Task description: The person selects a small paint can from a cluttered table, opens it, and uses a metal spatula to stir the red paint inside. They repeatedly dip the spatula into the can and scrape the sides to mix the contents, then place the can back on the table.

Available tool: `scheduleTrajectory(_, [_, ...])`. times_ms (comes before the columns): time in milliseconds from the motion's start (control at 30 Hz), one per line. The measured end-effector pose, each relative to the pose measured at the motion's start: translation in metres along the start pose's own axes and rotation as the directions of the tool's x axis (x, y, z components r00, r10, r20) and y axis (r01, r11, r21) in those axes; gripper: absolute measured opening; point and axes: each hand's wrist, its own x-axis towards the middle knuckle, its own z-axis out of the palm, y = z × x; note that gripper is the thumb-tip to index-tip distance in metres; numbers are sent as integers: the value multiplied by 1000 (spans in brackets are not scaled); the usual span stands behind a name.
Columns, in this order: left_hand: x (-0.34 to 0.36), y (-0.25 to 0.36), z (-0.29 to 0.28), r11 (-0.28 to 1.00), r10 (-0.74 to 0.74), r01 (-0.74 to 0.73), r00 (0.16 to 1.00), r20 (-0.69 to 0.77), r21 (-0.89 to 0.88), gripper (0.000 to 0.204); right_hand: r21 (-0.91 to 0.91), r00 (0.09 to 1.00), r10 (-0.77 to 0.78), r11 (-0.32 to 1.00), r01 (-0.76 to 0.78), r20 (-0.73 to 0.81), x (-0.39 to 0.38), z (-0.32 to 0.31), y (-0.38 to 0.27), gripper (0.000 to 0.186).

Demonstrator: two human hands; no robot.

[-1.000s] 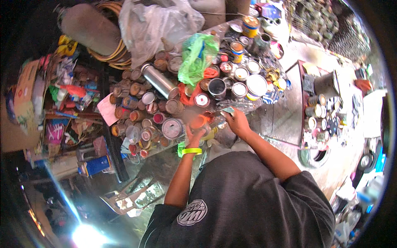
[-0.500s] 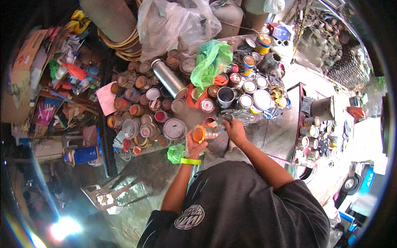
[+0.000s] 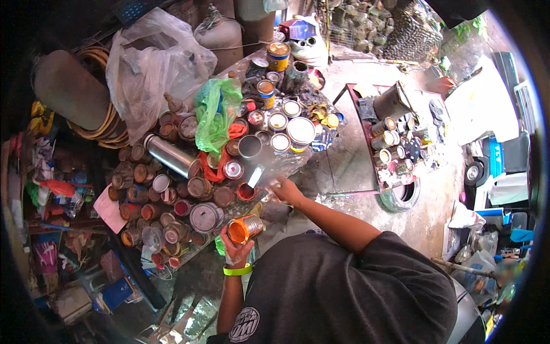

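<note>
the left hand [image 3: 235, 252] is wrapped tight around a small tin can [image 3: 252, 225]. the can is tipped, with its mouth to the left, and it is bright orange inside and on the rim. it is in front of the crowded table, near the body.

the right hand [image 3: 285, 190] is closed on a flat tool [image 3: 256, 176], but that part is blurry. the tool's pale end is by an open can [image 3: 246, 192] that is red-orange inside. i cannot tell if they touch.

farther back are a dark gray pot [image 3: 250, 147] and a big can with a white top [image 3: 301, 131]. a see-through tub [image 3: 153, 238] sits at the left.
</note>
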Motion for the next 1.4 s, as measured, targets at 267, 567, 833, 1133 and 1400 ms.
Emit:
scheduleTrajectory(267, [14, 7, 51, 993, 72, -77, 996, 54, 90, 101, -595, 853, -423, 784, 176, -305, -10, -188, 53, 50])
scheduleTrajectory(567, [25, -6, 167, 980, 70, -58, 996, -54, 191, 99, -916, 778, -568, 400, -24, -269, 109, -313, -9, 82])
scheduleTrajectory(833, [34, -17, 256, 964, 178, -153, 979, -101, 219, 102, -954, 882, -451, 300, 8, -135, 163, -323, -28, 90])
scheduleTrajectory(1133, [45, -30, 282, 953, 189, -152, 974, -126, 262, 101, -933, 915, -374, 360, -11, -155, 170, -334, -39, 87])
scheduleTrajectory(1400, [90, -38, 306, 967, 86, -82, 996, -7, 242, 99, -688, 796, -563, 669, 282, -221, 117, -399, -36, 65])
